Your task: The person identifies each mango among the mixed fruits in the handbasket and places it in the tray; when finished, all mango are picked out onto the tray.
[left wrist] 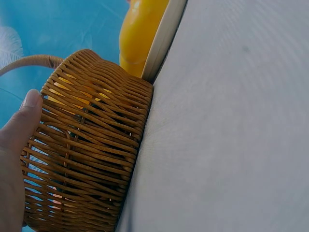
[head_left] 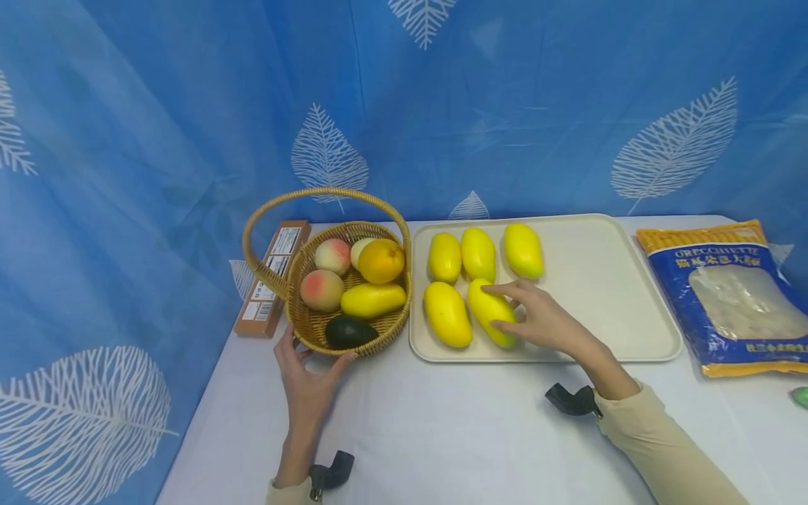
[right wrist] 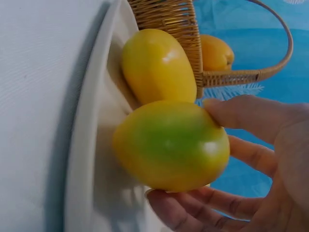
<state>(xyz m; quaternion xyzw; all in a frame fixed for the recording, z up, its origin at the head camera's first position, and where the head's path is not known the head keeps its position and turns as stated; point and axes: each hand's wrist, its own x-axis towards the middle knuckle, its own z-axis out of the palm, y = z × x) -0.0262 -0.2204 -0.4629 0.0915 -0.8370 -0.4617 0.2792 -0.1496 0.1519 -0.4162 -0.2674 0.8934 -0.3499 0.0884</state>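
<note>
My left hand [head_left: 304, 382] holds the near side of a wicker basket [head_left: 394, 333], its thumb against the woven wall in the left wrist view. Inside the basket lie two peaches [head_left: 322, 290], an orange [head_left: 381, 261], a yellow mango [head_left: 372, 300], a dark green avocado [head_left: 350, 332] and a partly hidden pale fruit. On the cream tray [head_left: 606, 294], my right hand [head_left: 539, 317] grips the front right mango [head_left: 486, 308] between thumb and fingers. This mango [right wrist: 171, 145] shows a green patch in the right wrist view. Several other yellow mangoes [head_left: 447, 315] lie around it.
A brown box [head_left: 268, 294] with white labels lies left of the basket. Right of the tray is a blue and orange pasta bag [head_left: 732, 294], with a small green item [head_left: 800, 397] near it. A blue leaf-patterned curtain [head_left: 536, 105] hangs behind the white table [head_left: 442, 428].
</note>
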